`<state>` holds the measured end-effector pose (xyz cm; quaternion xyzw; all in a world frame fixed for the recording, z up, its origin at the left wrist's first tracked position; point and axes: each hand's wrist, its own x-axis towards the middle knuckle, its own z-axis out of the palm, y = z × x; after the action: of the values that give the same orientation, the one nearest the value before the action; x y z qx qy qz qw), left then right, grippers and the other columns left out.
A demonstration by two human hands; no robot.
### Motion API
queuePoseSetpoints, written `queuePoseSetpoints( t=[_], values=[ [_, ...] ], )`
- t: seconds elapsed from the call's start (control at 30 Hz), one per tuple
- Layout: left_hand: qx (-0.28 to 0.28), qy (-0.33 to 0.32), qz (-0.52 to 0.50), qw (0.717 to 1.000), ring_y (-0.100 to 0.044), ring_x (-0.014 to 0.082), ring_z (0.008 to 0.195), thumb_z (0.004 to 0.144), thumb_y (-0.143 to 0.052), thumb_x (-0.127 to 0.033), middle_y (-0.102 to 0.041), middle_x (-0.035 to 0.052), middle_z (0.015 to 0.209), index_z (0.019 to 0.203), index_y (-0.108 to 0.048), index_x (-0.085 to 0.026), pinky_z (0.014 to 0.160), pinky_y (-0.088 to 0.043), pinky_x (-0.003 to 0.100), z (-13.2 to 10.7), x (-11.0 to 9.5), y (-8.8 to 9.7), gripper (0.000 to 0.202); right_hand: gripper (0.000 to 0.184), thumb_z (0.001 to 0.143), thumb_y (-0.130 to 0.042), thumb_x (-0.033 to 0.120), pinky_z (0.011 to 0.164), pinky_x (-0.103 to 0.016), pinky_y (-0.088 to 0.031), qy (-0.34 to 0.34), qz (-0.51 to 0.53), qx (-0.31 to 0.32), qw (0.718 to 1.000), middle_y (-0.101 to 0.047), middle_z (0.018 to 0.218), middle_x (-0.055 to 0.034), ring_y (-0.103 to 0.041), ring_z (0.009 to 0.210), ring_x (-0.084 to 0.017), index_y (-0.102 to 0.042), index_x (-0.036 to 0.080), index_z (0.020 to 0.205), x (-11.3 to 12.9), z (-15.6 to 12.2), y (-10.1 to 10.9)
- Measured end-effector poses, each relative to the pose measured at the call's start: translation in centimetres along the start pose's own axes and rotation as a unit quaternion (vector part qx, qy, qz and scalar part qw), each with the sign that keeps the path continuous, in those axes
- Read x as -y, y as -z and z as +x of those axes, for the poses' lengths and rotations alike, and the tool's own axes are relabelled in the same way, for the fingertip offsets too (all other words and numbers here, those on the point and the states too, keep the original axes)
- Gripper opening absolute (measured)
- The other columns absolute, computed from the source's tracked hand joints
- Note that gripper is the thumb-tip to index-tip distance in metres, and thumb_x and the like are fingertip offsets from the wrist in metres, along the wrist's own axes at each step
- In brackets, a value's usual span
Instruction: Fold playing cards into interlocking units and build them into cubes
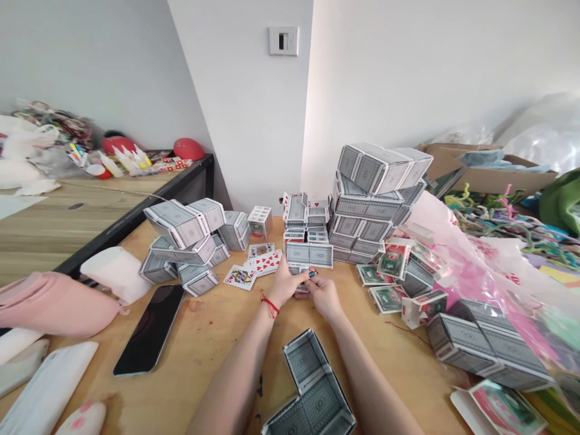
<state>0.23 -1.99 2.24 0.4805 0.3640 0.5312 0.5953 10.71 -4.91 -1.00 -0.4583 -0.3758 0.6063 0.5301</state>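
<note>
My left hand point(281, 284), with a red string at the wrist, and my right hand point(321, 292) meet at the table's middle, fingers closed on a small folded playing card point(301, 279). Just above them lies a flat strip of grey-backed cards point(309, 254), in front of a low stack of card cubes point(304, 219). Face-up heart cards point(264, 262) lie fanned left of my left hand. An L-shaped block of card cubes point(312, 386) sits between my forearms near the front edge.
Piles of card cubes stand at left point(183, 238), back right point(374, 196) and front right point(484, 341). Empty card boxes point(393, 279) lie right of my hands. A black phone point(151, 329) and pink cloth point(49, 305) lie at left. Pink plastic point(471, 260) covers the right.
</note>
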Motion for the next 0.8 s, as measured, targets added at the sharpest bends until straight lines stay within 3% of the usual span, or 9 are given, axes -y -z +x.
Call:
queuePoseSetpoints(
  t=[0.13,0.53,0.8],
  values=[
    [0.005,-0.006,-0.022,1.000,-0.060,0.0199,0.091,0.056,-0.069,-0.011,-0.064,0.0066,0.095,0.105,-0.047,-0.017,0.086,-0.044,0.037,0.17,0.17,-0.05,0.054,0.029,0.059,-0.067,0.047,0.052,-0.036,-0.053,0.004,-0.013,0.001,1.000,-0.065,0.062,-0.0024,-0.063,0.058,-0.023,-0.062,0.018,0.060,-0.24,0.11,0.11],
    [-0.010,0.009,-0.051,0.999,-0.062,0.0218,0.084,0.053,-0.072,-0.015,-0.067,0.0062,0.084,0.100,-0.052,-0.016,0.080,-0.046,0.037,0.46,0.34,-0.32,0.051,0.031,0.063,-0.063,0.051,0.047,-0.035,-0.051,0.031,-0.081,-0.018,0.996,-0.064,0.055,-0.0040,-0.063,0.052,-0.023,-0.059,0.021,0.057,-0.76,0.13,-0.06],
    [-0.034,0.018,-0.047,0.998,-0.063,0.0231,0.082,0.052,-0.072,-0.018,-0.068,0.0051,0.078,0.095,-0.057,-0.014,0.075,-0.048,0.036,0.64,0.80,-0.34,0.046,0.022,0.069,-0.060,0.042,0.046,-0.036,-0.050,0.051,-0.143,-0.036,0.988,-0.061,0.048,-0.0025,-0.060,0.043,-0.022,-0.059,0.023,0.057,-0.44,-0.34,-0.14]
  ],
)
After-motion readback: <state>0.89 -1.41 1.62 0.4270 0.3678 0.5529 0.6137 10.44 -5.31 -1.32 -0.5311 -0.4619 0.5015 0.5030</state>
